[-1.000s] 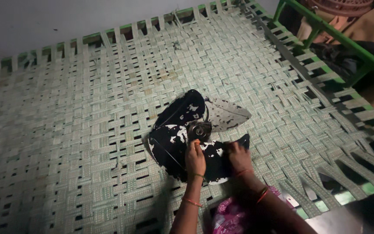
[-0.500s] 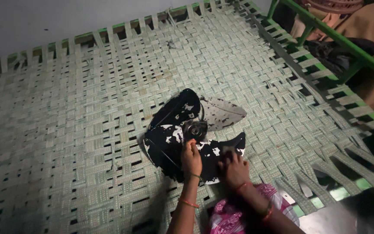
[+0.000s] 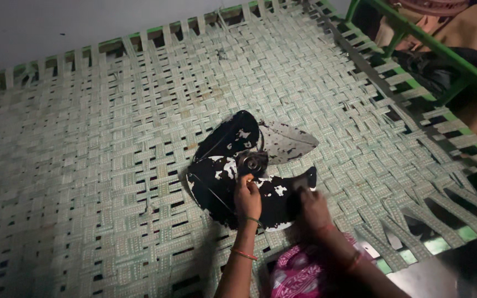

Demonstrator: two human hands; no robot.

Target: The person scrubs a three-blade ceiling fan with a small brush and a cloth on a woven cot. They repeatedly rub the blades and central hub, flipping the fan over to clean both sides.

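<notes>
Black paint flakes off the fan blade [image 3: 233, 165], which lies flat on the cot [image 3: 84, 138] near its front edge, right of middle. Left hand [image 3: 248, 197] pinches down just below the hub [image 3: 253, 163]; right hand [image 3: 313, 207] presses the near blade, its grip blurred, so I cannot tell. It looks thin, stiff, light, with sharpish rims; best gripped at the hub

Pale green woven-strap cot bed [image 3: 111, 138] on a green metal frame [image 3: 443, 55], fills most of view. Plain grey wall [image 3: 56, 22] behind it. Dim light, dark floor patch [image 3: 459, 270] at lower right.
</notes>
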